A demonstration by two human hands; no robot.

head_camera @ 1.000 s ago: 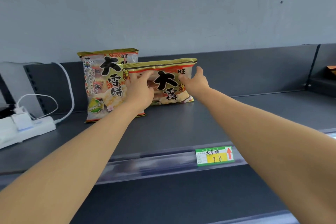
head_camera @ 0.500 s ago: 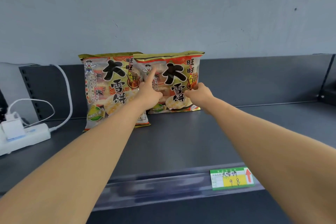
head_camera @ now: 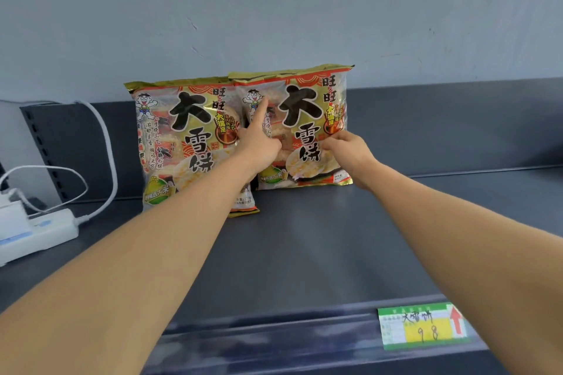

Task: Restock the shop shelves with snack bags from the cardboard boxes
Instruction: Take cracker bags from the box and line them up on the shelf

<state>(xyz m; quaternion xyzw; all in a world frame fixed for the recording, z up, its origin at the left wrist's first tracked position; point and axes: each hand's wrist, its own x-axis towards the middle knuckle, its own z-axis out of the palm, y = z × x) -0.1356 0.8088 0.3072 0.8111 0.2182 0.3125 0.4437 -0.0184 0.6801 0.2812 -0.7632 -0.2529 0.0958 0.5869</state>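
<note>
A pale grey painted wall fills the upper half of the view, and below it a dark grey metal shop shelf runs forward from its low back panel. Two gold-and-red plastic snack bags with large black characters stand upright at the rear of the shelf, leaning on the back panel with their neighbouring edges overlapping. The left snack bag has its foot nearer the front, and the right snack bag sits further back. A white plastic power strip with white cables lies at the shelf's left end, well apart from the bags. The left hand has its index finger straight and pressed on the right snack bag's upper left face, the other fingers folded. The right hand rests bent fingers on that bag's lower right face; whether they pinch the film or merely press it cannot be told. A green-and-yellow paper price label sits in the shelf's front rail.
</note>
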